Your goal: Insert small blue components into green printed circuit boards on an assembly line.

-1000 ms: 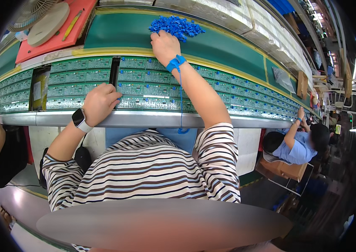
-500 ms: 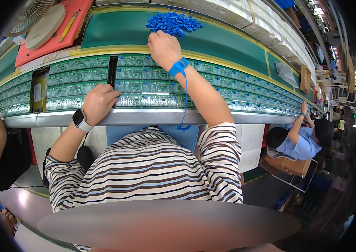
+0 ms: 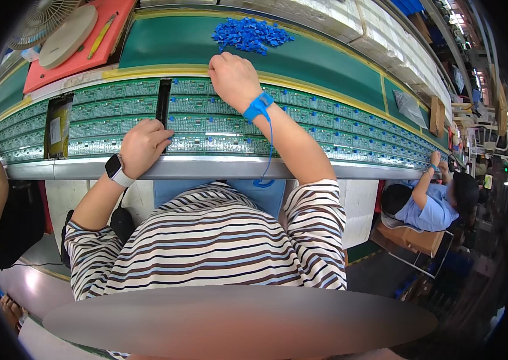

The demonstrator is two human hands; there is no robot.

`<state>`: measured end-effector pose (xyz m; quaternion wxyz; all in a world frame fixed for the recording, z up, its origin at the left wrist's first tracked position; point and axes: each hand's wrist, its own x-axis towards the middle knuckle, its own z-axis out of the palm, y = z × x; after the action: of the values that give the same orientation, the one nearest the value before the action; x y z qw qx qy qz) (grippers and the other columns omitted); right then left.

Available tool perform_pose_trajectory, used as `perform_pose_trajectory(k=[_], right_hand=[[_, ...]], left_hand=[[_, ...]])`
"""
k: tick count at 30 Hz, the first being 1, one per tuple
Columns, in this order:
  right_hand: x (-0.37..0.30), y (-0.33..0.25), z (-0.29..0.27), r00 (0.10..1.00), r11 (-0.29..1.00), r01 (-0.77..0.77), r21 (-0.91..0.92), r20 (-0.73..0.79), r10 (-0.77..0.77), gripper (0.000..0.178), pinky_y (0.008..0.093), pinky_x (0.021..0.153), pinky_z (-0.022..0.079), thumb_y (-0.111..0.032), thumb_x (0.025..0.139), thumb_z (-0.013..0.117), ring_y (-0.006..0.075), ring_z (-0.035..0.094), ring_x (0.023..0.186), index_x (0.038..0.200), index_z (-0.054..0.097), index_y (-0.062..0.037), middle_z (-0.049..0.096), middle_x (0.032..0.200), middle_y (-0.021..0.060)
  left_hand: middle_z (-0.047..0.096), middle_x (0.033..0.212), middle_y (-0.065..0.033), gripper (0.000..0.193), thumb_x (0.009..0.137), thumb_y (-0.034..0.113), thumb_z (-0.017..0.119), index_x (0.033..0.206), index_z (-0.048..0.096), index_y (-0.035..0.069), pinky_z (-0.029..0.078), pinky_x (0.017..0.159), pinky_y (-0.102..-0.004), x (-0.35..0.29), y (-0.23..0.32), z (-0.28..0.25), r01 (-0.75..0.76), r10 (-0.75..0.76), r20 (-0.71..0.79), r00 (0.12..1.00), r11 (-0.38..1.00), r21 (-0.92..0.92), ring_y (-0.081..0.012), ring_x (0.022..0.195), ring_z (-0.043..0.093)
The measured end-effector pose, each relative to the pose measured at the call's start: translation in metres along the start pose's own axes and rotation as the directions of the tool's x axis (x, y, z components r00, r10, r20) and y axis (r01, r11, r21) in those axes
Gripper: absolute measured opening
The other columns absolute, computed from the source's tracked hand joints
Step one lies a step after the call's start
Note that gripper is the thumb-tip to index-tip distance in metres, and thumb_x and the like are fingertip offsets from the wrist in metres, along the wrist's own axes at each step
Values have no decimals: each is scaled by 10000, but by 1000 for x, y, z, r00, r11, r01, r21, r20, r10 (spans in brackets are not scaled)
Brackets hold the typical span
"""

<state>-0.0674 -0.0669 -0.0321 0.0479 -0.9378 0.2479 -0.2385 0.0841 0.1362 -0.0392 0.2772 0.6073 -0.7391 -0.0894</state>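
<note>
My right hand, with a blue wrist strap and cord, is just on the near side of a pile of small blue components. Its fingers are curled together, and whatever they may hold is hidden. My left hand, with a watch above its wrist, rests over the rows of green circuit boards. Its thumb and fingers are pinched at the left end of a board in the nearer rows. A speck of blue shows by these fingertips, too small to name. Several boards carry blue parts along their left ends.
A metal rail runs along the near edge. Beyond the boards lies a green mat. At far left are a red board with a yellow cutter, and a fan. Co-workers sit left and right; a clear bag lies far right.
My right hand has drawn back slightly from the blue pile, toward the boards. The left hand stays at nearly the same spot.
</note>
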Motion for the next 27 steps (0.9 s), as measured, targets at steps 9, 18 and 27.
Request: perform_pose_trajectory(k=[9, 18, 27], right_hand=[[-10, -18, -16, 997, 996, 1, 91, 71, -7, 93, 405, 681, 462, -135, 762, 597, 287, 588, 763, 780, 569, -48, 581, 774, 109], [-24, -18, -24, 995, 973, -53, 225, 97, 31, 111, 416, 710, 471, -107, 803, 558, 319, 579, 804, 881, 615, -53, 598, 832, 119], [-39, -38, -23, 987, 930, -62, 363, 163, 2, 112, 412, 691, 488, -95, 795, 570, 319, 587, 789, 893, 611, -58, 598, 838, 120]], left_hand=[[571, 782, -68, 231, 700, 102, 678, 929, 667, 73, 466, 660, -349, -7, 9, -14, 95, -96, 58, 994, 995, 26, -251, 765, 559], [605, 1031, -143, 456, 739, 123, 656, 1167, 529, 35, 448, 824, -378, -33, -6, -25, 183, -165, -82, 983, 927, 327, -296, 933, 568], [590, 1108, -173, 443, 784, 172, 617, 1192, 507, 38, 409, 908, -424, -26, 6, -17, 151, -161, 2, 987, 932, 328, -300, 1023, 562]])
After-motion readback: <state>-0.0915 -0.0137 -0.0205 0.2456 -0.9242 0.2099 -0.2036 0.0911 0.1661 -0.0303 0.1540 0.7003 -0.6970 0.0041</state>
